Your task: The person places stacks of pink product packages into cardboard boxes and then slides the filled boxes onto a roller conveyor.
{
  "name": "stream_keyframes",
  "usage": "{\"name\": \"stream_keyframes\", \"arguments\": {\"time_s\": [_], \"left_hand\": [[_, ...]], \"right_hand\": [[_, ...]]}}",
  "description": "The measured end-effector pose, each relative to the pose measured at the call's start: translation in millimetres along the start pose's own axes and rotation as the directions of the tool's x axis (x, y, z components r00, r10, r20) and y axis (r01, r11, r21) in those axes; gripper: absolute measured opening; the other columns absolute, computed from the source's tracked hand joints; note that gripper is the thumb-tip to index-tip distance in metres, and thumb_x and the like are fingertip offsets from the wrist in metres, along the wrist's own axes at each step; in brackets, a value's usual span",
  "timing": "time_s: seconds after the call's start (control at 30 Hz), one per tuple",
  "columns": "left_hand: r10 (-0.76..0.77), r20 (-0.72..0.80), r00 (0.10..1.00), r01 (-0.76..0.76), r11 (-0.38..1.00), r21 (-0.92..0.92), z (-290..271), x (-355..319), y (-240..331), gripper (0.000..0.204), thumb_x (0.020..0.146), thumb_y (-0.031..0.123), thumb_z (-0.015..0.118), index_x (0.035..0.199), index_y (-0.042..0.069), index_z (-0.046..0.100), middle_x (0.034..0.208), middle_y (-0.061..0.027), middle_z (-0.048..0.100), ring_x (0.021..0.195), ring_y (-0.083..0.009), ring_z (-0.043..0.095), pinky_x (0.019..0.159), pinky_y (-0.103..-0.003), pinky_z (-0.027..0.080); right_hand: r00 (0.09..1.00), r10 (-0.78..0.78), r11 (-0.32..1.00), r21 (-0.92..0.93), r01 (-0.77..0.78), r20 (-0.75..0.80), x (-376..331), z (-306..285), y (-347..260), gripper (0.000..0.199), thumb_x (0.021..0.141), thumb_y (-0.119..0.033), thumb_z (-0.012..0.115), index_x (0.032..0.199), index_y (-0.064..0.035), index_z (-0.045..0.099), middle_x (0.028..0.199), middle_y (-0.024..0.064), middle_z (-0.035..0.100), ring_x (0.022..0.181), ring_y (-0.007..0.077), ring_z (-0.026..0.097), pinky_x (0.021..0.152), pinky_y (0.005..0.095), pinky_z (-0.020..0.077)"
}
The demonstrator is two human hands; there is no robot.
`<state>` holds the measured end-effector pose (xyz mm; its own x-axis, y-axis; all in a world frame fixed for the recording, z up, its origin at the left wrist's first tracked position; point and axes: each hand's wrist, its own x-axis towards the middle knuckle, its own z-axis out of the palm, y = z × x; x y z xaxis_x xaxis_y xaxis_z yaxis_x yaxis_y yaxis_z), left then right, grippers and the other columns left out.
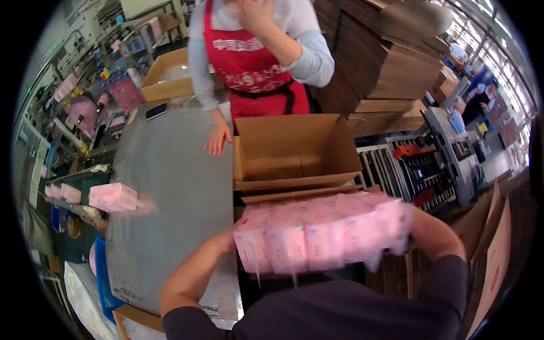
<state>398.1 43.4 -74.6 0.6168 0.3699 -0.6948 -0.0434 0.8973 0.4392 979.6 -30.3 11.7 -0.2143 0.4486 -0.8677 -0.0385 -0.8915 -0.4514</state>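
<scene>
A block of several pink plastic-wrapped packs [323,232] is held up in front of my body, blurred by motion. My left hand [228,237] grips its left end, and my right hand [416,221] presses on the right end. The packs hide most of the fingers of both hands. Just beyond the block stands an open cardboard box [297,150] with nothing visible inside. Another carton edge shows between that box and the packs, largely covered by them.
A grey metal table [170,187] lies to the left, with a phone [156,111] on it. A co-worker in a red apron [249,62] rests one hand on it. Pink packs [113,196] sit on a conveyor at left. Roller track [391,167] and stacked cardboard [405,71] are at right.
</scene>
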Motion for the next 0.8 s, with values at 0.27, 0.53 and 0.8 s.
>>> {"name": "stream_keyframes", "arguments": {"time_s": [0.27,0.53,0.8], "left_hand": [[0.35,-0.08,0.933,0.055,0.081,0.995,71.8,41.5,-50.6,0.102,0.074,0.055,0.075,0.156,0.024,0.023,0.151,-0.0261,0.035,0.133,-0.0418,0.045,0.108,-0.042,0.041],[0.337,0.088,0.937,0.089,-0.476,0.875,120.4,103.6,-109.4,0.102,0.074,0.075,0.06,0.156,0.028,0.022,0.161,-0.026,0.005,0.15,-0.0408,-0.004,0.117,-0.058,0.002],[0.825,-0.165,0.54,0.342,-0.036,0.939,67.9,60.0,-96.1,0.101,0.079,0.054,0.069,0.154,0.005,0.023,0.158,-0.027,0.015,0.147,-0.0458,0.009,0.115,-0.062,0.013]], "right_hand": [[0.89,-0.317,0.503,-0.854,-0.134,-0.327,93.6,27.7,42.6,0.078,0.092,-0.05,0.056,0.145,0.0039,0.036,0.116,0.0337,0.061,0.11,0.0415,0.061,0.095,0.045,0.0476],[0.855,-0.496,-0.343,-0.939,-0.032,0.152,37.8,19.5,113.4,0.087,0.089,-0.073,0.041,0.157,-0.0224,0.021,0.162,0.0216,0.007,0.148,0.0457,0.008,0.114,0.067,0.0102],[0.488,-0.872,-0.115,-0.986,-0.121,0.042,17.6,-10.1,74.7,0.084,0.078,-0.039,0.07,0.151,-0.0181,0.034,0.138,0.0198,0.046,0.134,0.0404,0.035,0.108,0.0589,0.0258]]}}
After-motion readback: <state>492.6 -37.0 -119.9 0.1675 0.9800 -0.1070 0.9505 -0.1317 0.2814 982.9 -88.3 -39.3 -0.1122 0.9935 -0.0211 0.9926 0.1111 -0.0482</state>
